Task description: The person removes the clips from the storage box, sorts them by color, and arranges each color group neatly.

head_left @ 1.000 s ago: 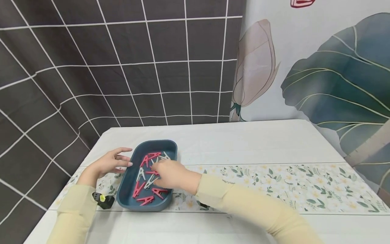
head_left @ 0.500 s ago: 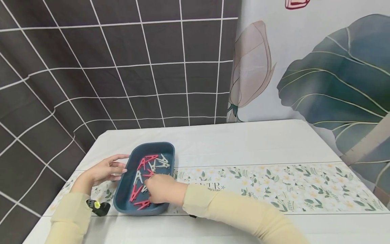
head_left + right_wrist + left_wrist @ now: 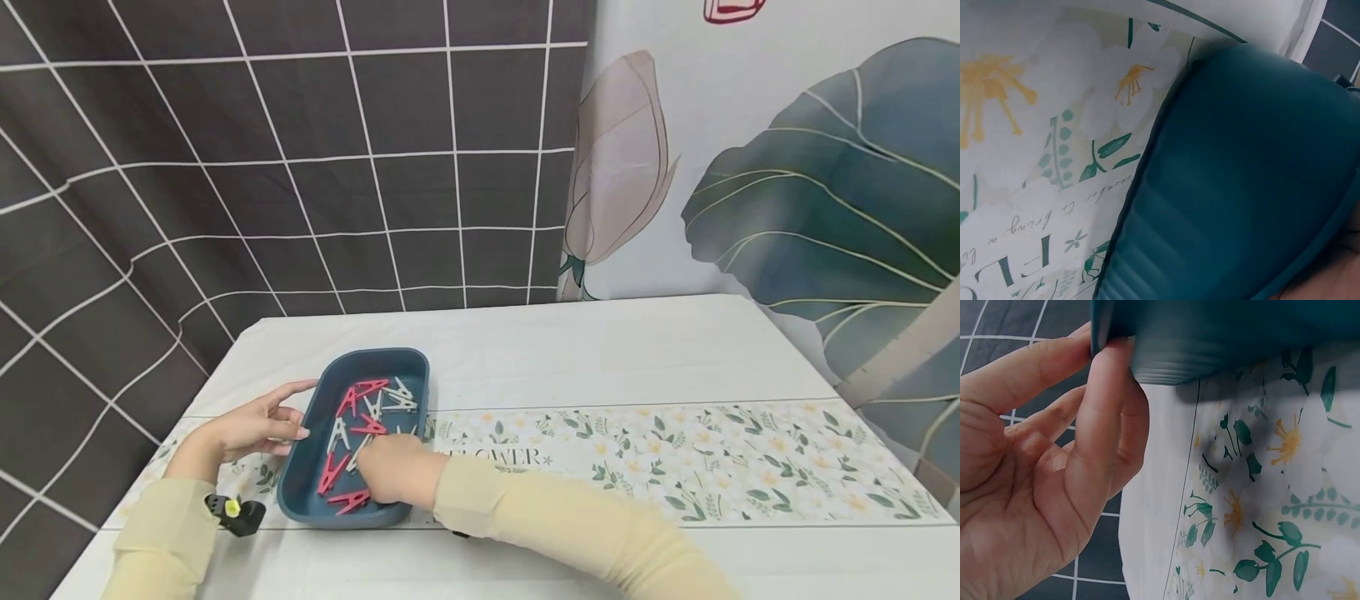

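A dark blue plastic basin (image 3: 296,492) holds several red and white clothespins, among them a red clothespin (image 3: 330,473) and a white one (image 3: 338,435). My left hand (image 3: 255,427) is at its left side; in the left wrist view the fingers (image 3: 1100,406) of that hand pinch the rim. My right hand (image 3: 397,468) reaches down into the basin's near right part, back of the hand up. Its fingertips are hidden, and I cannot tell whether they hold a clothespin. The right wrist view shows mostly the basin's outer wall (image 3: 1222,162), with a bit of the hand at the lower right corner.
A white tablecloth (image 3: 585,350) with a flowered band (image 3: 712,467) covers the table. Behind it hang a dark checked curtain (image 3: 405,192) and a cloth printed with flowers and leaves (image 3: 622,167). A small black device (image 3: 236,515) is strapped to the left wrist.
My right hand has moved from the basin's middle toward its near right part, now over a red clothespin seen earlier. The left hand has stayed at the rim with its fingers slightly shifted.
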The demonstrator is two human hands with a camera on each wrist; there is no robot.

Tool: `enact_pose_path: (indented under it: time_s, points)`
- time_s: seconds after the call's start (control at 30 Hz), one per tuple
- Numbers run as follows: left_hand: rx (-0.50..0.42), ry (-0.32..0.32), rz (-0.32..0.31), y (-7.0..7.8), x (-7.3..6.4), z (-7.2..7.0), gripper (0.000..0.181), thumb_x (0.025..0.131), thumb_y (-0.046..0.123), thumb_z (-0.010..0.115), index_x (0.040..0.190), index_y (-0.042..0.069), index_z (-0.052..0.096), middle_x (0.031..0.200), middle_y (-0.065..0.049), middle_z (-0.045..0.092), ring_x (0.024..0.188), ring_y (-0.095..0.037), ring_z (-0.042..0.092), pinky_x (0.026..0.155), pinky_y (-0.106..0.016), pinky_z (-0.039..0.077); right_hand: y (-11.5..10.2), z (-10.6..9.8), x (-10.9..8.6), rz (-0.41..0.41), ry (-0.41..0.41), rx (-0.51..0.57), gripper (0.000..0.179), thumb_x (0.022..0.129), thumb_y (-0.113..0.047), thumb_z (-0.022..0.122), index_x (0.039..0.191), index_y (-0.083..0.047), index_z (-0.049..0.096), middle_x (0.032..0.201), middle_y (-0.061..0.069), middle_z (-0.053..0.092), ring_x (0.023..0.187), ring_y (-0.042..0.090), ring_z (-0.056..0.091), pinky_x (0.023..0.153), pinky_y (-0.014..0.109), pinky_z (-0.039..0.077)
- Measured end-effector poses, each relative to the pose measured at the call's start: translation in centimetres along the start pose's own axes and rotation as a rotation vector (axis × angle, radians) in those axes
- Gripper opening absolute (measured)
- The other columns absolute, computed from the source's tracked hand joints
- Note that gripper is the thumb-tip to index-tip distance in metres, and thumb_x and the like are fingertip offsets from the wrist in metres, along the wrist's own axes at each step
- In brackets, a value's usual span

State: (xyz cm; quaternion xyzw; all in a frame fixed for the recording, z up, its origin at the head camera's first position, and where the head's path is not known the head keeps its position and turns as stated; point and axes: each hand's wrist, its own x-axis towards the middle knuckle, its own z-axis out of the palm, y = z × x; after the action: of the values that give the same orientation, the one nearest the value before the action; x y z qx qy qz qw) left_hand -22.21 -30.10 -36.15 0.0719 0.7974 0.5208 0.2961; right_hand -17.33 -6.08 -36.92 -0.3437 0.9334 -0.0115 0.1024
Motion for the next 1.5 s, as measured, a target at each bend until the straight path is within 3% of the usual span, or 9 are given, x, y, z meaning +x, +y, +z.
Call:
enact_pose_path:
  time_s: [0.2, 0.5, 0.63, 0.8, 0.9, 1.13, 1.23, 1.33, 1.5]
  points:
    - [-0.03, -0.019, 0.007, -0.6, -0.2, -0.4, 0.085, 0.089, 0.007, 0.061, 0.15, 0.009, 0.002, 0.095, -0.005, 0.047, 0.082, -0.01, 0.06, 0.068, -0.025, 0.057, -0.3, 0.3, 0.4, 0.008, -0.004, -0.03, 0.007, 0.088, -0.018, 0.065, 0.092, -0.02, 0.071, 0.082, -0.004, 0.067, 0.063, 0.009, 0.053, 0.055, 0.027, 0.055]
    - [-0.15, -0.137, 0.111, -0.7, -0.3, -0.8, 0.071, 0.092, 0.001, 0.055, 0.144, 0.035, 0.022, 0.098, -0.002, 0.056, 0.081, -0.007, 0.063, 0.07, -0.023, 0.058, -0.1, 0.1, 0.3, 0.009, 0.031, -0.008, 0.007, 0.09, -0.02, 0.064, 0.09, -0.019, 0.07, 0.083, -0.004, 0.066, 0.069, 0.009, 0.054, 0.058, 0.025, 0.054]
    - [-0.151, -0.133, 0.091, -0.7, -0.1, -0.8, 0.072, 0.092, 0.001, 0.056, 0.145, 0.033, 0.019, 0.099, -0.002, 0.057, 0.08, -0.007, 0.063, 0.07, -0.024, 0.058, 0.1, 0.2, 0.3, -0.003, 0.083, 0.002, 0.01, 0.091, -0.026, 0.064, 0.091, -0.02, 0.071, 0.088, -0.005, 0.066, 0.078, 0.01, 0.055, 0.066, 0.024, 0.053]
    - [-0.165, -0.145, 0.091, -0.8, -0.1, -0.8, 0.073, 0.093, 0.001, 0.055, 0.147, 0.031, 0.017, 0.099, -0.003, 0.057, 0.082, -0.007, 0.064, 0.07, -0.024, 0.058, 0.4, 0.3, 0.3, -0.017, 0.162, 0.014, 0.015, 0.084, -0.02, 0.071, 0.1, -0.019, 0.069, 0.089, -0.005, 0.067, 0.084, 0.01, 0.057, 0.072, 0.023, 0.052]
    - [-0.174, -0.146, 0.089, -0.9, 0.0, -0.8, 0.075, 0.093, 0.002, 0.056, 0.148, 0.03, 0.014, 0.099, -0.003, 0.058, 0.084, -0.008, 0.065, 0.072, -0.025, 0.059, 0.5, 0.3, 0.3, -0.007, 0.193, 0.034, 0.022, 0.084, -0.015, 0.07, 0.105, -0.02, 0.067, 0.088, -0.005, 0.068, 0.084, 0.01, 0.061, 0.068, 0.025, 0.055]
    - [-0.164, -0.138, 0.069, -1.1, 0.3, -0.7, 0.076, 0.092, 0.002, 0.058, 0.148, 0.027, 0.013, 0.098, -0.002, 0.058, 0.083, -0.008, 0.065, 0.072, -0.025, 0.059, 0.9, 0.4, -0.1, -0.042, 0.251, 0.107, 0.012, 0.089, -0.015, 0.065, 0.1, -0.02, 0.066, 0.08, -0.006, 0.067, 0.076, 0.006, 0.064, 0.056, 0.021, 0.053]
    - [-0.165, -0.141, 0.071, -1.2, 0.3, -0.6, 0.075, 0.092, 0.002, 0.058, 0.148, 0.028, 0.014, 0.099, -0.002, 0.057, 0.082, -0.008, 0.065, 0.071, -0.024, 0.058, 1.2, 0.1, -0.4, -0.074, 0.282, 0.165, 0.01, 0.087, -0.017, 0.068, 0.097, -0.019, 0.066, 0.077, -0.008, 0.064, 0.069, 0.003, 0.059, 0.053, 0.017, 0.047]
    - [-0.16, -0.144, 0.074, -1.1, 0.2, -0.7, 0.078, 0.092, 0.002, 0.058, 0.149, 0.024, 0.01, 0.098, -0.001, 0.056, 0.081, -0.007, 0.064, 0.07, -0.024, 0.058, 1.9, 0.0, -0.7, -0.12, 0.315, 0.28, 0.013, 0.085, -0.017, 0.071, 0.098, -0.017, 0.068, 0.081, -0.008, 0.065, 0.071, 0.0, 0.057, 0.057, 0.012, 0.045]
    - [-0.137, -0.131, 0.071, -0.8, 0.2, -0.7, 0.082, 0.091, 0.003, 0.059, 0.15, 0.016, 0.003, 0.098, -0.001, 0.053, 0.079, -0.006, 0.062, 0.069, -0.024, 0.058, 3.1, 0.1, -1.2, -0.166, 0.356, 0.63, 0.018, 0.081, -0.013, 0.076, 0.097, -0.011, 0.069, 0.09, -0.002, 0.069, 0.076, -0.004, 0.06, 0.068, 0.006, 0.047]
